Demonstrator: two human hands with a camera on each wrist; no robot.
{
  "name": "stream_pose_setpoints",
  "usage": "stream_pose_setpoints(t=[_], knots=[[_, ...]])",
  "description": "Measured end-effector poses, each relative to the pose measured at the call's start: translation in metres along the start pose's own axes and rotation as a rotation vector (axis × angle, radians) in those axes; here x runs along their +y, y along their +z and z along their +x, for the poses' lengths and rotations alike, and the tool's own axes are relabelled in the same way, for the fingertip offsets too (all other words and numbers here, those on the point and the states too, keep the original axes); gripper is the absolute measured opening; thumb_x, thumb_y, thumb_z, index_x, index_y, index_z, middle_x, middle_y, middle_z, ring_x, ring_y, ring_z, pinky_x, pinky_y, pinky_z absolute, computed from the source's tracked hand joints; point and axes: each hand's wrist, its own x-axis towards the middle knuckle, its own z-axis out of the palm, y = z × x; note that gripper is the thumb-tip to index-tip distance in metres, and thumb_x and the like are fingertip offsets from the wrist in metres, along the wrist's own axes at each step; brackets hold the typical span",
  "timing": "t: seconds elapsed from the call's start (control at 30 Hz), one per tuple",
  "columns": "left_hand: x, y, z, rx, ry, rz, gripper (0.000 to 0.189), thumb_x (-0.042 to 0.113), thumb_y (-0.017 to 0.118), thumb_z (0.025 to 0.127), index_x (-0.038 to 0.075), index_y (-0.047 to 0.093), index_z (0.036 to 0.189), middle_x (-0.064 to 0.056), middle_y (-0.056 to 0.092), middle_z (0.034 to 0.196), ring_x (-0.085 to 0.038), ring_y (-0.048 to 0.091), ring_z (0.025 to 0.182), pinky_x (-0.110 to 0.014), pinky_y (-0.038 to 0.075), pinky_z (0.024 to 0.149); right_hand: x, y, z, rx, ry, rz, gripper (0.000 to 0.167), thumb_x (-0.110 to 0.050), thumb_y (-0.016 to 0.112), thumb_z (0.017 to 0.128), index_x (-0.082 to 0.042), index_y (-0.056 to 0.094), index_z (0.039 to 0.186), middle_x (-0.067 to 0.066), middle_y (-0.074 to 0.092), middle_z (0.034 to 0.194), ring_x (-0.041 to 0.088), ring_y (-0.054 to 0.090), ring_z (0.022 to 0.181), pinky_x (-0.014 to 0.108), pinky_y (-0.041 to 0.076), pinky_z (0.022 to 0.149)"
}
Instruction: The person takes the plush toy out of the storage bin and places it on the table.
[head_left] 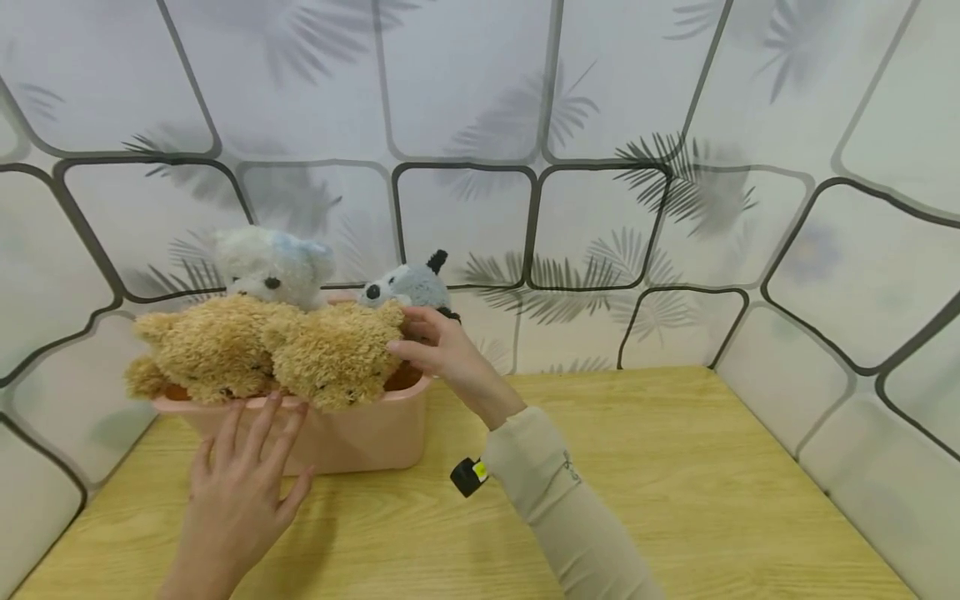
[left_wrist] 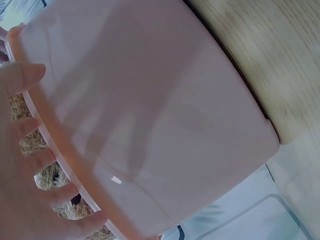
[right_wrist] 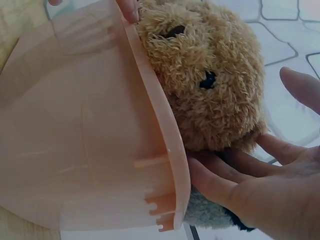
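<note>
Best to just brace the pink bin (head_left: 360, 442) with the left hand (head_left: 243, 475), straight-fingered at the front rim (head_left: 390, 402). Gently guide the right-side tan plush (head_left: 330, 354), poking above that rim, with the right hand (head_left: 446, 350), loose-fingered, not grasping anything.

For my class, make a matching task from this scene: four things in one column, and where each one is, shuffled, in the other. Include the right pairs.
Things
1. Left hand
2. Right hand
3. Pink bin
4. Grey plush toy

Places, as the head view shows them
A. On the wood-grain table
B. Behind the right-hand tan plush toy
C. At the bin's front rim
D. At the right-hand tan plush toy's side

Pairs: 1-C, 2-D, 3-A, 4-B
</note>
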Motion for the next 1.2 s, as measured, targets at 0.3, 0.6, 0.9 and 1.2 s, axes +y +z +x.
stream_pose_setpoints(t=[0.3, 0.6, 0.9, 1.2], knots=[[0.000, 0.001, -0.001, 0.022, 0.003, -0.009, 0.080, 0.067, 0.011, 0.102, 0.013, 0.047, 0.148, -0.021, 0.043, 0.150, -0.054, 0.036, 0.134, -0.076, 0.042, 0.084, 0.004, 0.018, 0.012, 0.057, 0.043, -0.080, 0.086, -0.015, 0.074, 0.094, -0.016, 0.022, 0.162, 0.010, 0.027, 0.164, 0.026, 0.031, 0.148, 0.046, 0.033, 0.117], [0.000, 0.002, -0.001, 0.009, -0.010, -0.028, 0.079, 0.067, 0.013, 0.102, 0.014, 0.045, 0.151, -0.022, 0.040, 0.153, -0.054, 0.031, 0.138, -0.076, 0.043, 0.082, 0.010, 0.035, 0.026, 0.057, 0.045, -0.116, 0.104, -0.009, 0.083, 0.084, -0.021, 0.017, 0.163, 0.005, 0.029, 0.162, 0.025, 0.058, 0.119, 0.039, 0.057, 0.084], [0.001, 0.003, 0.000, 0.030, 0.002, -0.032, 0.080, 0.067, 0.013, 0.102, 0.010, 0.051, 0.145, -0.024, 0.043, 0.150, -0.056, 0.033, 0.136, -0.076, 0.044, 0.079, 0.013, 0.039, 0.028, 0.055, 0.029, -0.039, 0.105, 0.001, 0.085, 0.080, -0.021, 0.022, 0.161, 0.003, 0.036, 0.157, 0.019, 0.054, 0.121, 0.034, 0.058, 0.075], [0.001, 0.004, -0.001, 0.036, 0.004, -0.022, 0.083, 0.067, 0.013, 0.102, 0.006, 0.058, 0.136, -0.025, 0.044, 0.149, -0.056, 0.032, 0.137, -0.075, 0.045, 0.078, 0.016, 0.042, 0.029, 0.031, 0.023, 0.038, 0.086, 0.009, 0.085, 0.075, -0.022, 0.044, 0.144, -0.002, 0.065, 0.116, 0.014, 0.063, 0.073, 0.029, 0.053, 0.054]])
